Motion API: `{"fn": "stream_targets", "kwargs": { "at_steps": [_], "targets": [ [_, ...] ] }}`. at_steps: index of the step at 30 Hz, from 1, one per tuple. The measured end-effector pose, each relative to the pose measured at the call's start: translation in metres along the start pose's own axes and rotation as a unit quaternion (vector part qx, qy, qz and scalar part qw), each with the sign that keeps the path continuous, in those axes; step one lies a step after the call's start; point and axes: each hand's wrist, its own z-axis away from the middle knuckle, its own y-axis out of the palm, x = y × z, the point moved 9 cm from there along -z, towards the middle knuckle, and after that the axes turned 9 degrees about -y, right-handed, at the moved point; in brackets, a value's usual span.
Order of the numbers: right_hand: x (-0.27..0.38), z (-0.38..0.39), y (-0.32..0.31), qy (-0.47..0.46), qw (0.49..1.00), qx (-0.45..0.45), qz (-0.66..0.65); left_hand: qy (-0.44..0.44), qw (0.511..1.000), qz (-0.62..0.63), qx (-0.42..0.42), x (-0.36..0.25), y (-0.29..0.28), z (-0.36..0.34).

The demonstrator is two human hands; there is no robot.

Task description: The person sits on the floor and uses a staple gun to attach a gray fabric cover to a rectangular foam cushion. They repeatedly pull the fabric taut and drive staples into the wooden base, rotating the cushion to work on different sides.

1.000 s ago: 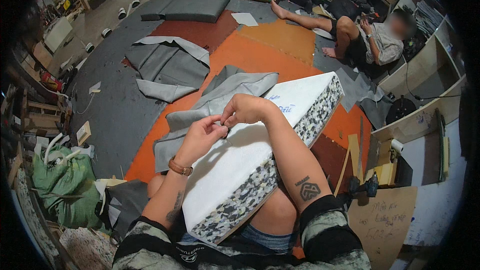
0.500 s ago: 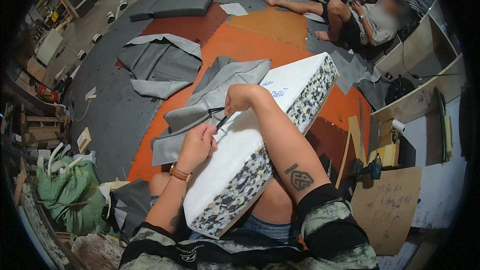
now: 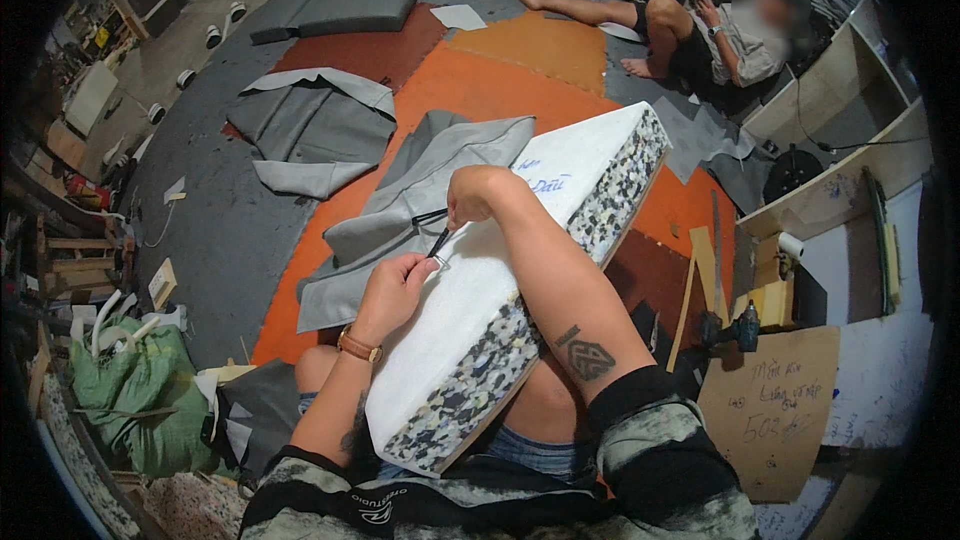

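A block cushion [image 3: 455, 340], with a white top and sides of speckled foam, lies slanted across my lap. My left hand [image 3: 400, 285] is closed above its left edge, gripping one end of a thin black strip [image 3: 438, 243]. A small shiny metal piece shows beside those fingertips. My right hand [image 3: 473, 195] is bent over and closed at the strip's other end; its fingertips are partly hidden. A second black length runs left from it onto a grey cover [image 3: 430, 170], which lies loosely folded against the cushion. Whether the strip is cord or tape I cannot tell.
Another grey cover [image 3: 320, 130] and a grey pad [image 3: 340, 8] lie on the patchwork floor mat [image 3: 215, 230]. A person [image 3: 740, 40] sits at the far right. A power drill [image 3: 745, 325] and cardboard sheet [image 3: 770, 410] are at right, a green sack [image 3: 140, 395] at left.
The view has shifted slightly. Both hands keep their grip on the black strip, with my left hand's fingers turned a little and closer to the metal piece.
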Motion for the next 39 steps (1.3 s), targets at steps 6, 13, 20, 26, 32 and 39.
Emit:
{"fn": "stream_targets", "kwargs": {
  "at_steps": [6,13,20,26,32,39],
  "targets": [
    [-0.016,0.0,0.004,0.038,0.999,0.012,0.004,-0.018,1.0,-0.016,0.004,-0.001,0.007,0.001],
    [-0.013,0.004,-0.001,0.061,0.998,0.004,0.034,-0.041,0.999,-0.006,0.024,0.015,0.015,-0.007],
    [0.01,0.014,-0.017,0.053,0.987,-0.087,0.122,-0.03,0.984,0.172,0.032,0.028,0.016,-0.019],
    [0.022,0.005,-0.017,0.028,0.975,-0.131,0.176,0.07,0.991,0.001,0.116,0.002,0.013,-0.028],
    [0.026,-0.004,-0.01,0.018,0.974,-0.107,0.197,0.045,0.983,-0.114,0.133,0.0,0.011,-0.039],
    [0.062,0.065,-0.079,-0.155,0.902,-0.404,-0.007,0.076,0.98,-0.154,0.097,0.007,0.006,-0.051]
  ]
}}
